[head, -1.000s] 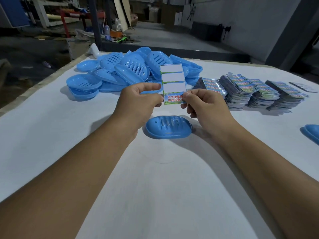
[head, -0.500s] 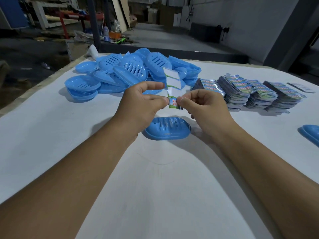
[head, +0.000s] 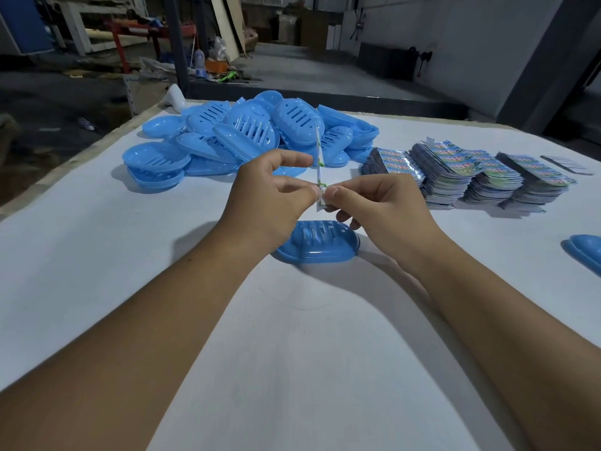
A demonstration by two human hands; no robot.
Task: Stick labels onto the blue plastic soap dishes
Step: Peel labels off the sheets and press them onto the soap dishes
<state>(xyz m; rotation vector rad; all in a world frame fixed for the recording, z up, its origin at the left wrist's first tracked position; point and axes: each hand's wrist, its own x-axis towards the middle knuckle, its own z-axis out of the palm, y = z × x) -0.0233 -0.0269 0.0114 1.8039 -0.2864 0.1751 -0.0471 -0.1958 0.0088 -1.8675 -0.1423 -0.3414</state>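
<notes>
Label strip point(head: 318, 164), edge-on above the soap dish point(head: 317, 245) on the counter point(head: 292, 353), pinched low by left hand point(head: 270, 196) and right hand point(head: 374, 203): peel the bottom label slowly, probably keeping adhesive off fingertips, then press it flat onto the dish.

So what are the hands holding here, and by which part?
Both hands pinch one label strip at its lower end: left hand with thumb and fingertips, right hand opposite. The strip stands edge-on above the soap dish.
</notes>
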